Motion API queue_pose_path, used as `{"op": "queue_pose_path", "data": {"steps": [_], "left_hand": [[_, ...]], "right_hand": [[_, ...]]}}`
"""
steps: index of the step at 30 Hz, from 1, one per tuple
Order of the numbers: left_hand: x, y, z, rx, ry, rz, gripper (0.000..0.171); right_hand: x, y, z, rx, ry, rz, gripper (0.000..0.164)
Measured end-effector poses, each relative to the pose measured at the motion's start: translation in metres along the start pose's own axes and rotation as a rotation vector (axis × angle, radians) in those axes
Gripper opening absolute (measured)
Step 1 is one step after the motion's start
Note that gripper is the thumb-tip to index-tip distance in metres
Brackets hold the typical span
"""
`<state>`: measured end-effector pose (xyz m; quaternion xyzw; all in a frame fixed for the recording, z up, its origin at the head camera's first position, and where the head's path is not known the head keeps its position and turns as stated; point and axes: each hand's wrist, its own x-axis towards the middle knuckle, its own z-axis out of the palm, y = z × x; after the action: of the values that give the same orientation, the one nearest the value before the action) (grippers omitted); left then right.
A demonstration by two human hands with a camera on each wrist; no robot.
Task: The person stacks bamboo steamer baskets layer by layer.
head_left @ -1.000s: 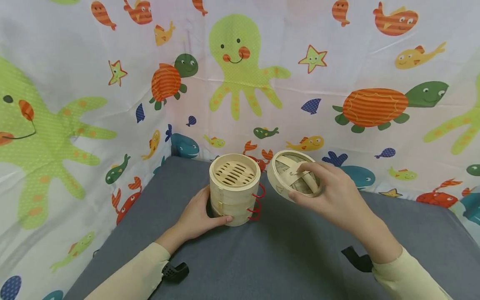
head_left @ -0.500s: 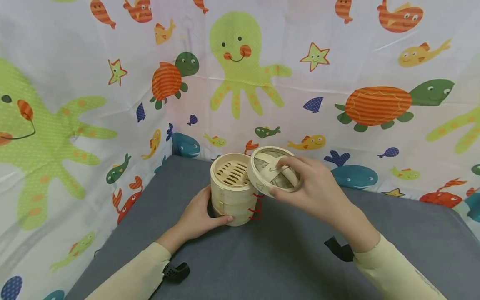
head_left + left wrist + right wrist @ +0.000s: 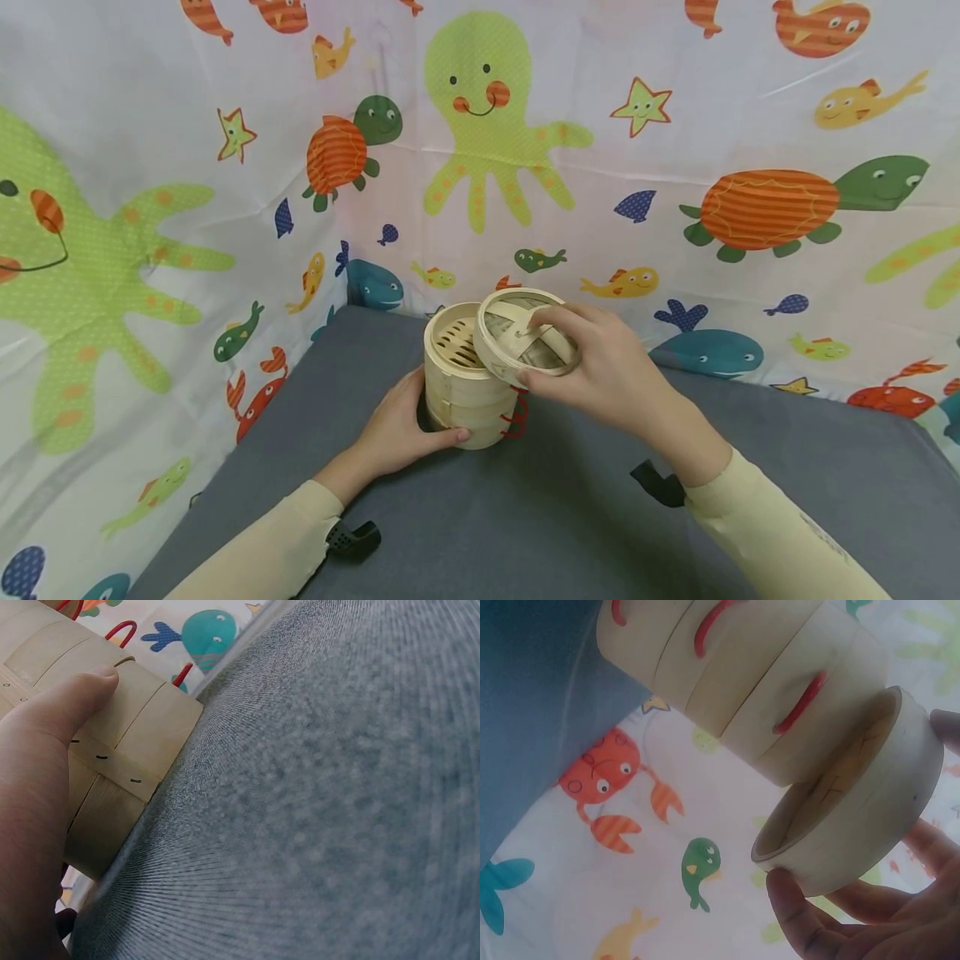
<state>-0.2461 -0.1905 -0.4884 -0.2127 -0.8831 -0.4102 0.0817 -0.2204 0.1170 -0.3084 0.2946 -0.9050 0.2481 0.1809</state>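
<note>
A round bamboo steamer (image 3: 468, 404), its tiers stacked, stands upright on the grey cloth. Slotted holes show in its top tier, and red loops (image 3: 802, 705) stick out from its side. My left hand (image 3: 393, 425) grips the stack low on its left; in the left wrist view the thumb (image 3: 86, 690) lies across the tiers. With my right hand (image 3: 618, 371) I hold the woven bamboo lid (image 3: 510, 321) by its rim. Tilted, the lid overlaps the right part of the steamer's top in the head view. Its hollow underside (image 3: 840, 776) faces the stack in the right wrist view.
Grey cloth (image 3: 480, 533) covers the table. Behind and to the left hangs a white curtain (image 3: 585, 50) printed with sea animals, close to the table's back edge. Black straps (image 3: 352, 542) show by both sleeves.
My right hand has brought the lid leftward, from beside the steamer to over the right part of its top. The left hand keeps its grip on the stack. The head view has shifted slightly.
</note>
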Motion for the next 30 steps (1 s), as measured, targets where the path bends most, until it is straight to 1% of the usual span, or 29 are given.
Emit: {"op": "queue_pose_path", "data": {"steps": [8, 18, 30], "left_hand": [[0.002, -0.002, -0.001, 0.003, -0.002, 0.008, 0.119], [0.004, -0.001, 0.001, 0.018, -0.01, -0.002, 0.121], [0.002, 0.002, -0.002, 0.012, -0.011, -0.009, 0.121]], "right_hand": [[0.01, -0.004, 0.006, 0.024, -0.007, -0.016, 0.051], [0.023, -0.009, 0.014, 0.066, -0.026, -0.088, 0.047], [0.036, -0.013, 0.023, 0.058, -0.051, -0.09, 0.048]]}}
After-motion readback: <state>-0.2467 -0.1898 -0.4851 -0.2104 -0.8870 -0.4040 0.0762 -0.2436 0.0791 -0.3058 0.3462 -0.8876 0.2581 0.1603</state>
